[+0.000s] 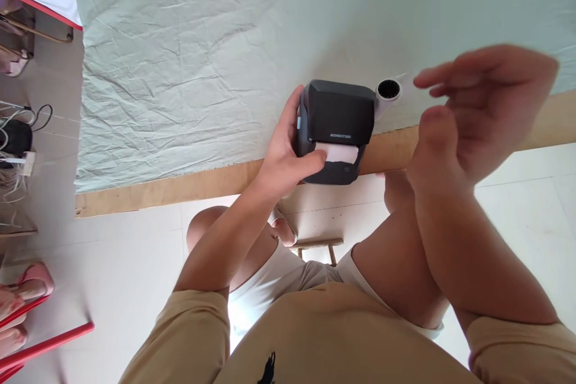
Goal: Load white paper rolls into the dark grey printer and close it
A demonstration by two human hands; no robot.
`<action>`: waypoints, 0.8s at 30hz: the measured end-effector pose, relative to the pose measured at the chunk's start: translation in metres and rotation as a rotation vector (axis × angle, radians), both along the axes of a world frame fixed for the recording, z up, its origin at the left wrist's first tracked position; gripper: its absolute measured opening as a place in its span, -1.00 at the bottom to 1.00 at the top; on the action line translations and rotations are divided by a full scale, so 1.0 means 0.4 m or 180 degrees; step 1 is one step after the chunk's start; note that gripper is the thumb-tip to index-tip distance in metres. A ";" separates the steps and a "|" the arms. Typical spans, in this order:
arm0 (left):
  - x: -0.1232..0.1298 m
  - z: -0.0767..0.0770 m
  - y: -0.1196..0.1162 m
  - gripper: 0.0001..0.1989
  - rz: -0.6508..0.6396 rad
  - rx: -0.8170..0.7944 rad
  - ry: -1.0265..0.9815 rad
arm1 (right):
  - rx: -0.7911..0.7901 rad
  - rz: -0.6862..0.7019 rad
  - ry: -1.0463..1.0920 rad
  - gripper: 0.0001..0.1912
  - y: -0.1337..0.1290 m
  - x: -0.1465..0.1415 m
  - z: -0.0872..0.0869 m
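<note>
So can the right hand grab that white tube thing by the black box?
Probably yes: the right hand looks empty and hovers near the white tube, and nothing seems to block the way.

Wrinkled pale cloth [180, 96] covers a wooden table [180, 192].

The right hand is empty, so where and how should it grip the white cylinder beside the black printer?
Pinch the white cylinder by its round wall, probably from the right: the black printer crowds its left, while its right faces the right hand.
</note>
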State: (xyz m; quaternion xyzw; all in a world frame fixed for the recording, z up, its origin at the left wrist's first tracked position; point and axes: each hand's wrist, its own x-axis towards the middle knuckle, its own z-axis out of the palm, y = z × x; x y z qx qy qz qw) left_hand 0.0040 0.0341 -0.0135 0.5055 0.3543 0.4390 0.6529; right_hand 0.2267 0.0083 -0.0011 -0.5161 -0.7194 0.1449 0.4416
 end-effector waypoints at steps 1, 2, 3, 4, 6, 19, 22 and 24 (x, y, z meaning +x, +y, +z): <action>0.001 0.003 -0.003 0.16 -0.0003 -0.0010 -0.0024 | -0.0015 -0.0007 0.0088 -0.39 -0.004 -0.006 -0.002; 0.002 0.006 -0.007 0.16 -0.0015 -0.0014 -0.0057 | -0.0028 -0.0013 0.0158 -0.38 -0.008 -0.011 -0.003; 0.003 0.009 -0.011 0.14 -0.0032 -0.0023 -0.0091 | -0.0054 -0.0010 0.0220 -0.37 -0.013 -0.013 -0.005; 0.005 0.013 -0.015 0.11 -0.0033 -0.0033 -0.0126 | -0.0094 -0.0003 0.0282 -0.36 -0.017 -0.013 -0.008; 0.010 0.022 -0.024 0.02 0.0034 -0.0047 -0.0190 | -0.0214 0.0035 0.0454 -0.36 -0.023 -0.006 -0.020; 0.019 0.048 -0.027 -0.33 0.0039 -0.0315 -0.0227 | -0.0744 0.0305 0.1163 -0.30 -0.024 0.015 -0.062; 0.027 0.056 -0.025 -0.35 0.0006 -0.0423 -0.0370 | -0.0792 0.0293 0.1171 -0.32 -0.028 0.018 -0.060; 0.033 0.054 -0.023 -0.36 0.0085 -0.0473 -0.0414 | -0.0755 0.0260 0.1127 -0.28 -0.031 0.014 -0.060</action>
